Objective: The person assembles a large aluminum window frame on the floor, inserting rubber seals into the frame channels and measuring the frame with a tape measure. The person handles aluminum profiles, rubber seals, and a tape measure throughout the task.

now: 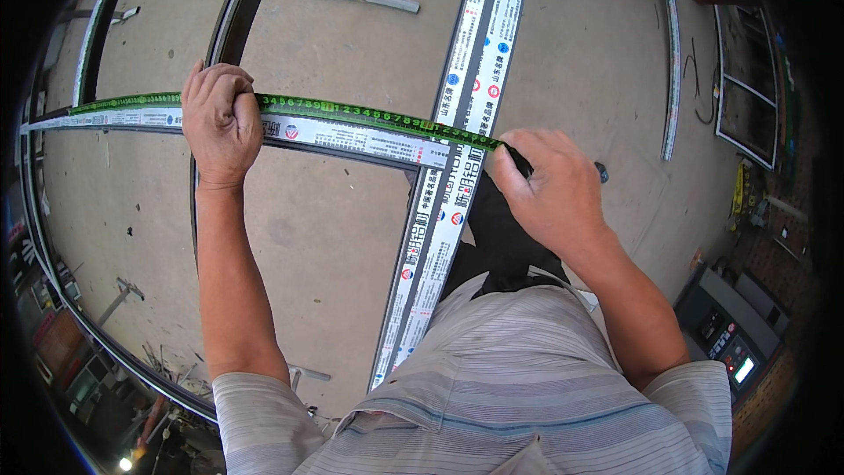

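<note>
A bright green tape measure [352, 115] is drawn out along a crossbar [352, 135] of a metal window frame. The bar wears white printed protective film. My left hand [221, 123] is closed over the tape and the bar, its fingers curled toward the far side. My right hand [554, 189] is closed round the tape's right end, just past the wide upright profile [479, 114]; the palm hides what else it holds. Leftward, the blade reaches nearly to the frame's far left side.
Dark frame members [233, 26] run away from the crossbar. A metal stand [365, 0] is on the floor beyond. Rightward are a long profile [672, 62], a small framed panel [747, 110] and a grey machine with a lit display [734, 339]. Clutter lines the lower left.
</note>
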Available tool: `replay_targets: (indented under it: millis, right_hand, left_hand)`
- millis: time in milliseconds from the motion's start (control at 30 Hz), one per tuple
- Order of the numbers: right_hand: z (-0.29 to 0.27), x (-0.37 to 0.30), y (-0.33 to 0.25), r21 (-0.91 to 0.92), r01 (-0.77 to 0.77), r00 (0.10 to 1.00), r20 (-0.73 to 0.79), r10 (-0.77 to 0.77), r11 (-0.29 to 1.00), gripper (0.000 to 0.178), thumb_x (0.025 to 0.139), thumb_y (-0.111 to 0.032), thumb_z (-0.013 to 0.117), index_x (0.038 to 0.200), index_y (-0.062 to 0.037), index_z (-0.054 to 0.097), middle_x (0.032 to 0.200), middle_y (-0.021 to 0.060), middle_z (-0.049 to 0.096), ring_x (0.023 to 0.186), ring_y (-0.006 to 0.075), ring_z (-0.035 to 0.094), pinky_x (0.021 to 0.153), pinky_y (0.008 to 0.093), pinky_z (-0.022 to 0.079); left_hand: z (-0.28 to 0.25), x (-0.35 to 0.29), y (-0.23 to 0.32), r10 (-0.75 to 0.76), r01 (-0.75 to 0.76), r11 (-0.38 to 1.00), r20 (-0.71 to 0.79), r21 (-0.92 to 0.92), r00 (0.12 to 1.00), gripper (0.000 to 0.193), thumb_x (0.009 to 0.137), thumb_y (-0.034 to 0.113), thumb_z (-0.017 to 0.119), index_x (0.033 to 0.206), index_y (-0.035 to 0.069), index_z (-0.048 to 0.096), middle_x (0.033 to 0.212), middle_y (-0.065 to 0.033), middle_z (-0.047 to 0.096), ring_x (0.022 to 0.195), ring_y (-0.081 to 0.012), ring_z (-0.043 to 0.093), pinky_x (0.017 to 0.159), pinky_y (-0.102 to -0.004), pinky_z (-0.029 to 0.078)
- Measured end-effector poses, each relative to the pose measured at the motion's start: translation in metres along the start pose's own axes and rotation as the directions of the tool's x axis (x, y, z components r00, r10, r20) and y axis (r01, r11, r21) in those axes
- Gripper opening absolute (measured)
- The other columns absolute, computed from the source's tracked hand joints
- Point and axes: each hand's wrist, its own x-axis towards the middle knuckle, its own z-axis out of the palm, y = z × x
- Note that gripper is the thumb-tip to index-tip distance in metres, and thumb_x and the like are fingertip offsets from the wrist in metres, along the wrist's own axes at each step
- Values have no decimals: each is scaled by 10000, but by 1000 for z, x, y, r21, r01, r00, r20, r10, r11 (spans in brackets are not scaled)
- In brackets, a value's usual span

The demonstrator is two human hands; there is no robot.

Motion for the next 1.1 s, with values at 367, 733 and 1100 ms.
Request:
replay_targets:
  millis: [367,733,1100]
  right_hand:
    - [-35,4,-16,97,-4,979,205,-16,995,228,971,-215,698,1102,-44,772,981,159,733,973,358,678,850,492,535]
    - [-53,8,-21,165,279,933,188,-308,946,205,975,-153,665,1116,-30,748,939,174,706,949,383,667,829,523,531]
    - [-78,-3,6,262,541,742,299,-600,799,181,970,-165,668,1069,-48,763,941,154,723,960,374,688,819,523,556]
  left_hand:
    - [-45,-4,14,-5,10,999,-93,50,996,98,838,-35,574,823,51,619,939,-59,721,982,-266,698,1205,-529,424]
    - [-121,-55,72,-149,194,954,-200,229,968,106,807,-50,570,792,53,591,904,-52,711,950,-261,693,1208,-536,425]
    - [-160,-140,225,-367,478,763,-317,434,874,134,828,-60,551,788,64,581,911,-48,693,893,-232,667,1226,-498,396]
